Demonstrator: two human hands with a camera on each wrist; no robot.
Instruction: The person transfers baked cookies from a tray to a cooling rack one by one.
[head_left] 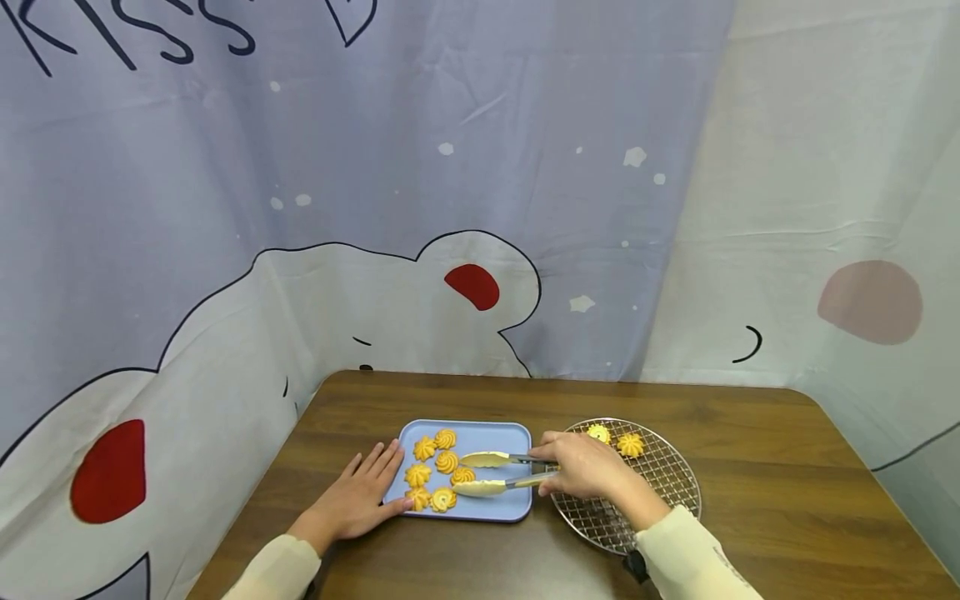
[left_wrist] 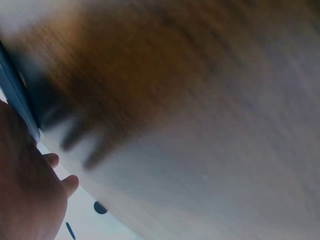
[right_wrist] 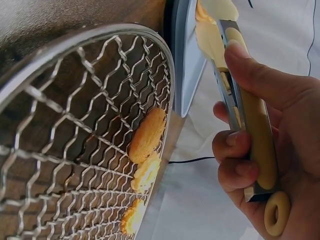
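Observation:
On the blue tray lie several golden swirled cookies, mostly on its left half. My left hand rests at the tray's left edge with fingers straight, the thumb by the lowest cookies. My right hand grips a pair of tongs with pale yellow tips and handle grips. The tongs' tips stand apart over the tray, one on each side of a cookie; whether they touch it I cannot tell. In the left wrist view only part of the left hand shows.
Right of the tray stands a round wire rack. Three cookies lie near its rim in the right wrist view; my right hand covers part of it from above. All sits on a brown wooden table, backed by a printed curtain.

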